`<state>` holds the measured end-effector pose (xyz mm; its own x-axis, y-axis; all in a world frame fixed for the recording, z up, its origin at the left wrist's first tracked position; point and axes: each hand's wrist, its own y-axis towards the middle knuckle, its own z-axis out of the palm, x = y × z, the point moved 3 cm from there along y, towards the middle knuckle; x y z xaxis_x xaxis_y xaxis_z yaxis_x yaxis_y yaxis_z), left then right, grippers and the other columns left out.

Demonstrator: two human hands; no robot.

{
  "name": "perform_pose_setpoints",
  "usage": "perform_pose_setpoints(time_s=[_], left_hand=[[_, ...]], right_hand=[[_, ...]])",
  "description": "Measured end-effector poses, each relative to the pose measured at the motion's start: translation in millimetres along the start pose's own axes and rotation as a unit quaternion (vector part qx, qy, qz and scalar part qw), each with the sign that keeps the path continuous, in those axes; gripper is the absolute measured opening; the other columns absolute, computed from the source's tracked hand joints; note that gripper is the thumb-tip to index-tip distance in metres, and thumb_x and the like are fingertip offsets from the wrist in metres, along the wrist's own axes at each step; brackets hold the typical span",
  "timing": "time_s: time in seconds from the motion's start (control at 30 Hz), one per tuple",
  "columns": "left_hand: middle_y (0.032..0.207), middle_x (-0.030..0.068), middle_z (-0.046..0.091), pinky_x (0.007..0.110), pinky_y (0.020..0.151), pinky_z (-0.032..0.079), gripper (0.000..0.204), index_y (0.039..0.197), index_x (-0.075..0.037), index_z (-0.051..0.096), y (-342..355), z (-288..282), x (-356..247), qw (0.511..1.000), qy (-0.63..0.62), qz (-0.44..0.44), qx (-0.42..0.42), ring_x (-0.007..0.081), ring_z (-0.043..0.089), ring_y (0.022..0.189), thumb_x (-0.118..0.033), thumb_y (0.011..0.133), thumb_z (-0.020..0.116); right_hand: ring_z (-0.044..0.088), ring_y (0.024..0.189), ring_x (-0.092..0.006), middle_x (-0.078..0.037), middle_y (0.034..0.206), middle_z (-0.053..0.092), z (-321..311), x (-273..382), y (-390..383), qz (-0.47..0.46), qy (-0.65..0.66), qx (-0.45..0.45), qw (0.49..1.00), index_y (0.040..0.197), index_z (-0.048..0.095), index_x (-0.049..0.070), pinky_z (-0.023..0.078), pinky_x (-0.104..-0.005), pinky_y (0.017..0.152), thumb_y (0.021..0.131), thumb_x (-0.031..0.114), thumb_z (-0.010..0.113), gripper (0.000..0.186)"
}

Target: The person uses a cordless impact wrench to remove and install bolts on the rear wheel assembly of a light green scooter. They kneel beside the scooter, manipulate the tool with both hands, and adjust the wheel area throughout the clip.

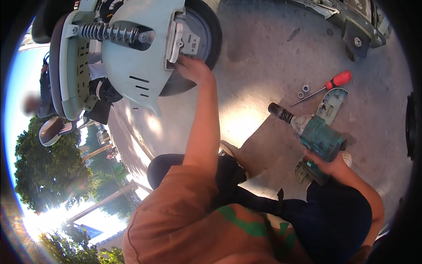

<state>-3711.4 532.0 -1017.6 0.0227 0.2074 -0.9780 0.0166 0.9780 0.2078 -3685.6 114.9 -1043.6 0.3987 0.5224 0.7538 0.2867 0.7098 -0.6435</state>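
Note:
With my right hand [327,163] I grip the handle of a teal cordless impact wrench [322,137]. A dark socket on its nose points up and to the left over the ground. My left arm stretches up to a pale green scooter [136,57]. There my left hand [192,69] touches the lower part of a light metal bracket [175,43] beside the wheel [211,31]. Its fingertips are partly hidden and smeared, so whether they hold anything does not show.
A red-handled screwdriver [338,79] lies on the concrete beside two nuts [303,91] and a pale green plastic cover [332,105]. Another vehicle's dark metal frame [357,39] juts in at the upper right. At far left, a person [45,94] stands beyond the scooter.

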Motion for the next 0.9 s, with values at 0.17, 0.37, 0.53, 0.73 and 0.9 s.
perform_pose_setpoints(time_s=[0.17,0.37,0.53,0.73,0.9], left_hand=[[0.061,0.0,0.042,0.028,0.049,0.033,0.042,0.125,-0.002,0.041,11,-7,5,0.992,0.005,-0.103,0.07,0.0113,0.039,0.054,-0.037,0.101,0.04],[0.069,0.0036,0.047,0.026,0.05,0.042,0.041,0.134,0.002,0.036,3,-17,12,0.99,0.036,0.072,0.112,0.011,0.042,0.052,-0.026,0.104,0.035],[0.077,0.002,0.049,0.025,0.053,0.044,0.042,0.139,-0.004,0.031,16,-22,11,0.98,0.044,0.097,0.17,0.0083,0.041,0.055,-0.023,0.103,0.041],[0.08,0.0016,0.05,0.023,0.051,0.043,0.045,0.142,-0.005,0.025,16,-23,9,0.964,0.044,0.15,0.217,0.0078,0.04,0.054,-0.022,0.103,0.041],[0.097,0.0106,0.059,0.03,0.067,0.048,0.036,0.131,0.003,0.041,20,-22,12,0.945,0.124,0.262,0.149,0.0174,0.054,0.07,-0.019,0.103,0.04]], right_hand=[[0.065,0.082,-0.0153,-0.006,0.093,0.066,7,-7,7,0.012,0.029,0.012,0.999,0.108,0.059,0.002,0.052,-0.0306,0.073,0.082,0.018,0.074,0.033],[0.059,0.054,-0.0128,-0.005,0.068,0.06,35,3,60,0.093,0.146,0.065,0.983,0.091,0.059,0.002,0.049,-0.0297,0.048,0.081,0.012,0.073,0.02],[0.057,0.053,-0.0125,-0.005,0.068,0.061,68,1,107,0.122,0.18,0.057,0.974,0.085,0.061,0.004,0.047,-0.0286,0.047,0.081,0.011,0.073,0.015],[0.059,0.06,-0.0121,-0.004,0.072,0.063,104,-28,138,0.127,0.207,0.041,0.969,0.086,0.064,0.005,0.049,-0.0268,0.054,0.084,0.02,0.074,0.018],[0.062,0.061,-0.0181,-0.006,0.07,0.064,110,-39,149,0.089,0.119,0.006,0.989,0.086,0.063,0.003,0.051,-0.0328,0.059,0.08,0.026,0.075,0.026]])
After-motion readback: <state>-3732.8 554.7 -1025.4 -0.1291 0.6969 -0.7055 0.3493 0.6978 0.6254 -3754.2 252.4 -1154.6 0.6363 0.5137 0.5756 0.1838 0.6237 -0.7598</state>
